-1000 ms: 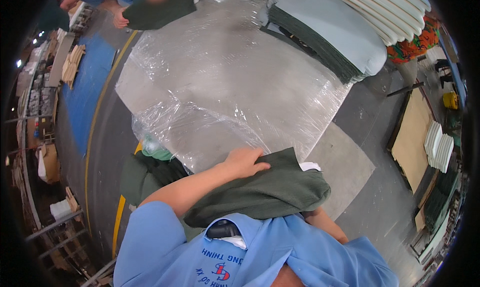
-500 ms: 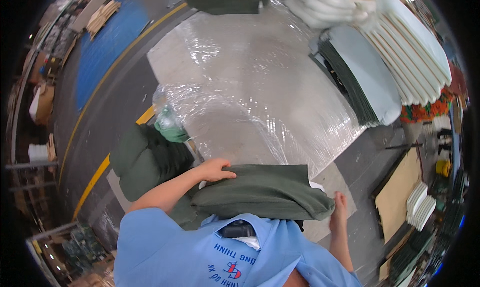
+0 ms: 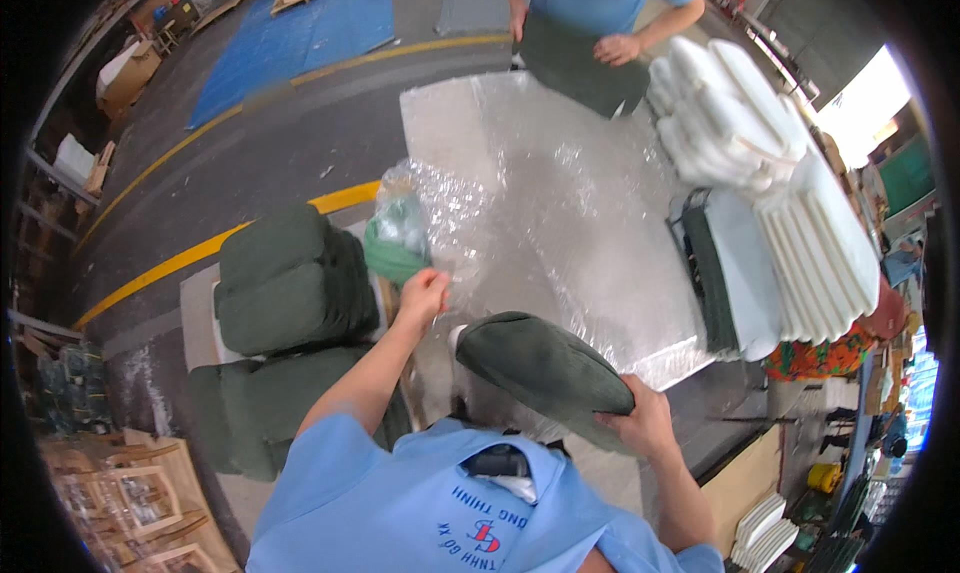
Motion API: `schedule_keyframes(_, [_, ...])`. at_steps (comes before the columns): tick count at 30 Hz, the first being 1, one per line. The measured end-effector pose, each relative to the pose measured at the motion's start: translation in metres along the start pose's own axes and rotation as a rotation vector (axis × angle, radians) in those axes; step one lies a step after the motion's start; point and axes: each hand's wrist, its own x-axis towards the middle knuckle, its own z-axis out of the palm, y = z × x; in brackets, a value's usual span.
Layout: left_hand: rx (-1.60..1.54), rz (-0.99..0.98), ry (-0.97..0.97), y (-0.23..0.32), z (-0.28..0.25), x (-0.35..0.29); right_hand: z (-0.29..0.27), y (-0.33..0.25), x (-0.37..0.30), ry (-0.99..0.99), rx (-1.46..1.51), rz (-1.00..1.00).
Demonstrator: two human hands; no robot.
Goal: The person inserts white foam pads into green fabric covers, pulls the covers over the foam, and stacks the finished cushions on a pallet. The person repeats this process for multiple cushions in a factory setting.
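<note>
My right hand (image 3: 640, 421) grips the near edge of a dark green cushion (image 3: 545, 371), holding it in front of my chest above the table edge. My left hand (image 3: 424, 295) reaches forward and touches the crumpled clear plastic wrap (image 3: 440, 213) at the left side of the table, fingers closing on it. A green roll (image 3: 395, 243) lies inside that plastic. The table (image 3: 560, 173) is covered with a clear plastic sheet.
Stacked dark green cushions (image 3: 290, 283) sit on the floor at my left. White cushions (image 3: 760, 163) are piled on the table's right. Another person in a blue shirt (image 3: 600, 3) stands at the far end holding a green cushion (image 3: 570, 63). Wooden chair frames (image 3: 130, 493) are at lower left.
My left hand left the green cushion and moved forward to the plastic wrap. My right hand now carries the cushion alone. My view swung, with the table now straight ahead.
</note>
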Motion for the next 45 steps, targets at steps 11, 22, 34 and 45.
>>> schedule_keyframes(11, [0.058,0.706,-0.489,0.015,0.146,-0.080,-0.005,0.019,-0.027,0.595,1.052,0.065])
schedule_keyframes(22, [0.465,0.439,-0.993,0.105,0.277,-0.050,0.059,-0.052,-0.054,0.618,1.426,0.048])
schedule_keyframes(34, [1.344,1.044,-1.026,-0.034,0.205,-0.071,0.126,0.019,-0.118,-0.313,0.775,0.198])
schedule_keyframes(45, [0.950,-0.209,-1.257,-0.018,0.289,-0.071,0.036,0.159,-0.088,0.343,0.956,0.504])
